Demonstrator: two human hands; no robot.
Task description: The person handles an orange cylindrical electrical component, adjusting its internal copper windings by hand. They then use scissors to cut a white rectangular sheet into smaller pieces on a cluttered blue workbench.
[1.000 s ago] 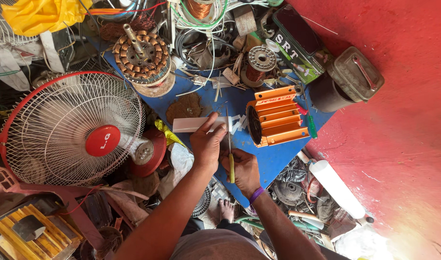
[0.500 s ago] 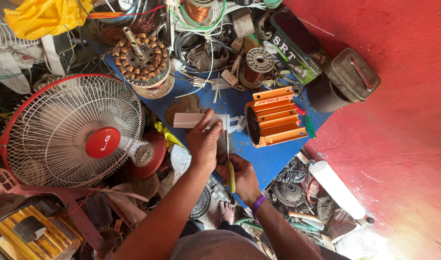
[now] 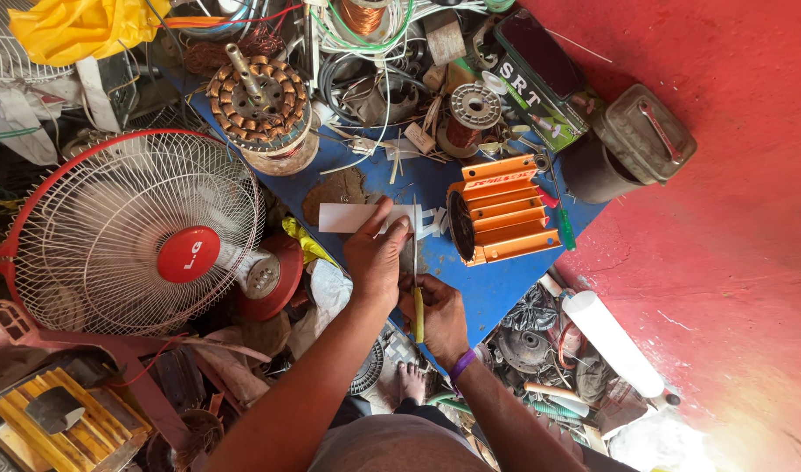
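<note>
Both hands are down on the blue desk now, right in the middle of the clutter. The left hand has its fingers curled and its thumb out, pinching the right end of a white paper strip that lies flat on the desk beside a ragged brown scrap. Just beside it, the right hand is wrapped closed around the yellow handle of a thin blade tool, the narrow metal part pointing up the desk along the edge of the left hand's fingers; whether the tip touches the paper is hard to make out from up here. There's a purple band on the right wrist. Just right of the hands sits an orange finned motor housing, lying on its side with its dark round opening facing the strip. Further up the desk, a copper-wound stator with its shaft sticking up, and a small wire spool. Off to the left, a white-grilled fan with a red hub leans among the parts, and red floor runs along the right.
</note>
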